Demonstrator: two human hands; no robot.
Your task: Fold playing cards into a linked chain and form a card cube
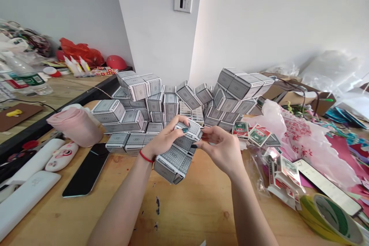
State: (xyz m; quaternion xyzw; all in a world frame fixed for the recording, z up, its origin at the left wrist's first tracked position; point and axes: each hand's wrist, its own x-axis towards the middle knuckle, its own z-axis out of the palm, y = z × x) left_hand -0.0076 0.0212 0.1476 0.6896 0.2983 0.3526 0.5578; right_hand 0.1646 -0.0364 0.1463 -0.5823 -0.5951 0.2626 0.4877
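Note:
My left hand (165, 137), with a red cord at the wrist, grips a joined piece made of grey patterned card boxes (175, 159) above the middle of the table. Its thumb lies on the upper box. My right hand (220, 148) pinches the right end of that upper box between thumb and fingertips. The lower part of the piece hangs tilted below my left hand. Just behind both hands stand stacks of similar grey card boxes (154, 102), piled in several uneven layers.
A black phone (86, 171), white cases and a pink roll (76, 126) lie left. On the right are card packs (259, 134), pink plastic bags (300, 138), another phone (327, 186) and yellow tape (328, 219). A wall (155, 19) rises behind.

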